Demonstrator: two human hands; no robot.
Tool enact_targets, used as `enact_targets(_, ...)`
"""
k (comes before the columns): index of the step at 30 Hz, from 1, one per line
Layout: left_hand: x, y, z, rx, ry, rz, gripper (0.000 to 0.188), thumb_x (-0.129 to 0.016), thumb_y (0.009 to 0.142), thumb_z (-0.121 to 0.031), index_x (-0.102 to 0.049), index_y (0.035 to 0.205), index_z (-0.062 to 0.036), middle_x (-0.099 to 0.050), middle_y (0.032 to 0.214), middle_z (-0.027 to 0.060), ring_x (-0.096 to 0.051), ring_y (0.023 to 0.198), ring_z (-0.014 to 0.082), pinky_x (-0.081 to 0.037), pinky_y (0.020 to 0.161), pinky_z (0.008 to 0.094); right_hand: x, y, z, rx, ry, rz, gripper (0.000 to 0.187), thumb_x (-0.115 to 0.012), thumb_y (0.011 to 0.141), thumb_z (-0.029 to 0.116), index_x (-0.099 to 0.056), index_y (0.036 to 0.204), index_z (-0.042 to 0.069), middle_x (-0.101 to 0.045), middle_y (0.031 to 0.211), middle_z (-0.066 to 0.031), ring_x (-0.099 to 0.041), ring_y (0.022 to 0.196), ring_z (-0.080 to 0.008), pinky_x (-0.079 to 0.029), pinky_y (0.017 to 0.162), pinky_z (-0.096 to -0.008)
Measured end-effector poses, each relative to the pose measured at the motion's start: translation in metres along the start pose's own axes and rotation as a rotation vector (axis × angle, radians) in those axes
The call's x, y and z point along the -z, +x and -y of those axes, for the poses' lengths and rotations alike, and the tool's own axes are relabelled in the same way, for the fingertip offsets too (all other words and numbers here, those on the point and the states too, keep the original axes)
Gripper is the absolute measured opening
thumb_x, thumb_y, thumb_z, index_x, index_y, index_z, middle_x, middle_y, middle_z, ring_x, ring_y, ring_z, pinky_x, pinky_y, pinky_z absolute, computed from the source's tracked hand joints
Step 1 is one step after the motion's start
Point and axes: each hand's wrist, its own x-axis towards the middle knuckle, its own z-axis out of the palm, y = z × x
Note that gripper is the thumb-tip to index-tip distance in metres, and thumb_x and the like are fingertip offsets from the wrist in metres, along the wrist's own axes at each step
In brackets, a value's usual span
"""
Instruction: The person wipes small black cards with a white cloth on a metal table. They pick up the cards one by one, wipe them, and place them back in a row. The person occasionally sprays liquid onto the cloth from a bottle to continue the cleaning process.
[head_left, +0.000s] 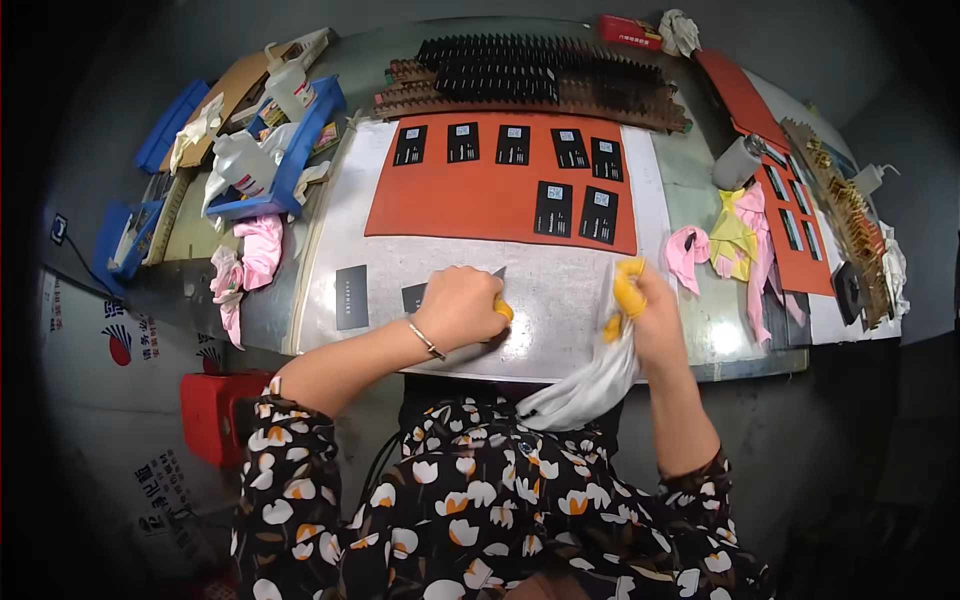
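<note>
My left hand, a yellow cot on one finger, is curled over the white table sheet. It grips a dark card, and only a corner sticks out past the knuckles. Partly under that hand lies another black card, and left of it a dark grey card lies flat. A white cloth hangs from my closed right hand, which has yellow cots on its fingers. The cloth drapes over the table's front edge. Several black cards with white codes lie on the orange board beyond.
Slotted racks of black cards stand at the back. On the left, a blue tray holds white bottles. Pink cloths, a yellow cloth, a grey canister and a second orange board are on the right.
</note>
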Motion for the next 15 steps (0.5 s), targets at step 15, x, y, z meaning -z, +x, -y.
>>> enact_targets(15, -0.003, 0.119, 0.028, 0.645, -1.348, 0.087, 0.015, -0.045, 0.089, -0.012, -0.055, 0.096, -0.0029, -0.059, 0.083, 0.0044, -0.057, 0.055, 0.0118, -0.038, 0.042, 0.0197, -0.021, 0.124, -0.031, 0.036, 0.268, 0.014, 0.013, -0.050, 0.090, 0.016, -0.051, 0.090, 0.003, -0.054, 0.072, -0.0044, -0.053, 0.051, -0.0117, -0.044, 0.045, -0.0245)
